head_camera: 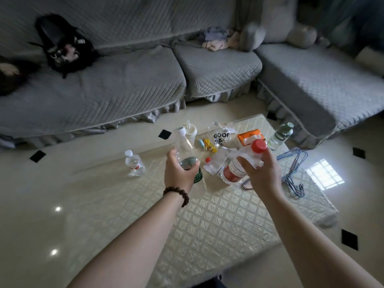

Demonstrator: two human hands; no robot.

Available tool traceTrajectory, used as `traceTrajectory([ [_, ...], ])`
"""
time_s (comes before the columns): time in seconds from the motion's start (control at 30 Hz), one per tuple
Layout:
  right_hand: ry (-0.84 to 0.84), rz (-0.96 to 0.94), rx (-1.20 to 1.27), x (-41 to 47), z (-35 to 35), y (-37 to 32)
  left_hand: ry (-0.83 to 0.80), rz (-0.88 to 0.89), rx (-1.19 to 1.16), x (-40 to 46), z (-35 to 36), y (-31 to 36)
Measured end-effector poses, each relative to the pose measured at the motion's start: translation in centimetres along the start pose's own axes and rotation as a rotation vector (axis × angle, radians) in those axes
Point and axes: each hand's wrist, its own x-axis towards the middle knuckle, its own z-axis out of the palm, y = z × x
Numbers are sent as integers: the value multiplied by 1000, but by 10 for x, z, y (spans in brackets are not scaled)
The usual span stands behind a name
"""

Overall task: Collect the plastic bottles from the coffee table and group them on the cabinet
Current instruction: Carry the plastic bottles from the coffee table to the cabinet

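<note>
Two bottles held above the worktop [218, 215].
Left grip [179, 171] clamped round green-label bottle [185, 146]; right grip [262, 171] round red-capped bottle [245, 161]; "GOOD DAY" on bag [221, 137].

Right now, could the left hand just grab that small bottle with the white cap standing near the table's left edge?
Probably not yet. The left hand already grips a clear bottle, so it has no free fingers. The path to the small bottle looks open, with nothing standing between them.

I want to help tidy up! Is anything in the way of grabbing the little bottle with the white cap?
Nothing visible blocks the small white-capped bottle; it stands alone on the coffee table. But the left hand and right hand each already hold a bottle.
</note>
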Motion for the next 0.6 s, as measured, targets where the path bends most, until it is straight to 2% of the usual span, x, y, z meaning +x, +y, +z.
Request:
traceTrajectory([
  [0.27, 161, -41, -14, -61, -47, -15, -89, 143, -20, -47, -16, 12],
  [0.6, 452, 100, -55, -152, -113, 27, -370, 302, -39, -121, 29, 23],
])
